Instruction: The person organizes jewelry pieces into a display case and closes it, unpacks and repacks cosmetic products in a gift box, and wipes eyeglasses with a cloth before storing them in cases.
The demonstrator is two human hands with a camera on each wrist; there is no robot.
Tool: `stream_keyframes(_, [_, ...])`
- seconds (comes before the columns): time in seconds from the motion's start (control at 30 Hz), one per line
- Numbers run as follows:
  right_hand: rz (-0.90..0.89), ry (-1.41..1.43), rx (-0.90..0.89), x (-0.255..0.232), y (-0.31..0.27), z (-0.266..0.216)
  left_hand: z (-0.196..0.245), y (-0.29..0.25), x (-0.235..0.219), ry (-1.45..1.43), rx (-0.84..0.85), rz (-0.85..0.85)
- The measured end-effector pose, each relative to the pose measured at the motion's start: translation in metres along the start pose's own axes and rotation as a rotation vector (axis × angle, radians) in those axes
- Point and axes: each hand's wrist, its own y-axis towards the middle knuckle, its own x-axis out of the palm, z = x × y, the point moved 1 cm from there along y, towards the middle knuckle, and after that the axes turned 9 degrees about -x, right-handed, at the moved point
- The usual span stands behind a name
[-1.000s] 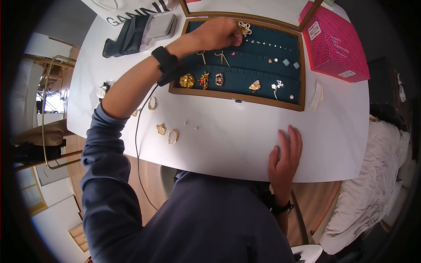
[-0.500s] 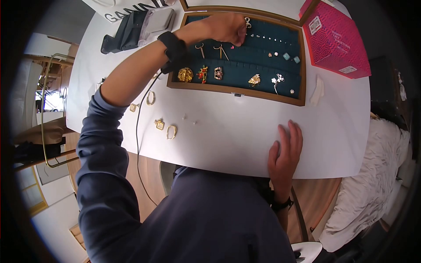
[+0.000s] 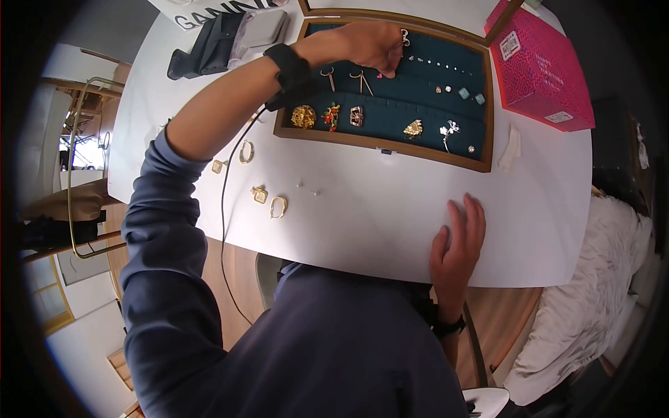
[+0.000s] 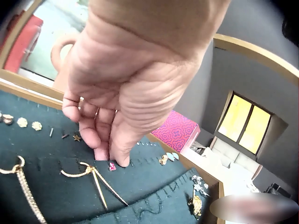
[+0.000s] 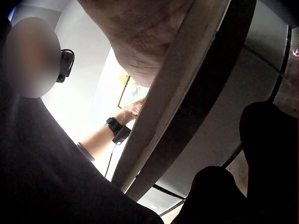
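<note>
Left fingers (image 4: 122, 152) together, hold unclear | pink stud (image 4: 112, 166) beside, small, glossy | padding (image 4: 145, 175) green

Wht bag (image 3: 187, 12) w/ blk lettering nr dk pouch (image 3: 214, 47); pink box (image 3: 547, 80); crumpled cloth (image 3: 575, 299).

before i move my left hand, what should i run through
1. Lid open: ok
2. Left hand free of the pink stud: not ok, its fingertips are right by it
3. Left fingers empty: cannot tell, the curled hand hides what is between them
4. Right hand out of the box: ok, it rests open on the table
5. Hoops in the box: not ok, two lie on the table
6. Cord well away from the hoops: not ok, it passes close to one
</note>
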Motion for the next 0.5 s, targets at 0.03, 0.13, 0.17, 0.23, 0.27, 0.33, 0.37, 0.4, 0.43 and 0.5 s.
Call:
stream_keyframes(0.03, [0.002,0.000,-0.001,0.0002,0.0001,0.0003,-0.0012,0.0011,-0.0002,-0.009,-0.014,-0.009])
stream_keyframes(0.13, [0.003,0.015,0.004,0.0002,-0.0007,0.0008,0.0000,-0.0013,-0.0003,-0.006,-0.009,-0.002])
stream_keyframes(0.17, [0.001,0.012,0.004,0.0003,-0.0009,0.0009,0.0011,-0.0027,-0.0008,0.006,0.008,0.016])
stream_keyframes(0.23, [-0.001,0.010,0.004,0.0003,-0.0012,0.0008,0.0024,-0.0035,-0.0020,-0.003,-0.008,0.000])
stream_keyframes(0.27, [-0.002,0.010,0.005,0.0003,-0.0011,0.0008,0.0027,-0.0036,-0.0024,-0.011,-0.025,-0.016])
stream_keyframes(0.33, [-0.002,0.009,0.008,0.0003,-0.0010,0.0008,-0.0007,-0.0017,-0.0003,-0.032,-0.018,-0.007])
stream_keyframes(0.37, [0.000,0.009,0.006,0.0003,-0.0008,0.0007,-0.0024,-0.0007,0.0006,-0.052,-0.011,0.001])
stream_keyframes(0.4, [0.001,0.009,0.005,0.0002,-0.0008,0.0005,-0.0029,-0.0003,0.0012,-0.052,-0.010,0.001])
stream_keyframes(0.43, [0.002,0.009,0.005,0.0000,-0.0005,0.0004,-0.0033,0.0005,0.0013,-0.093,-0.008,0.009])
stream_keyframes(0.5, [-0.002,0.012,0.006,-0.0005,-0.0002,-0.0001,-0.0027,0.0003,0.0010,-0.134,-0.004,0.016])
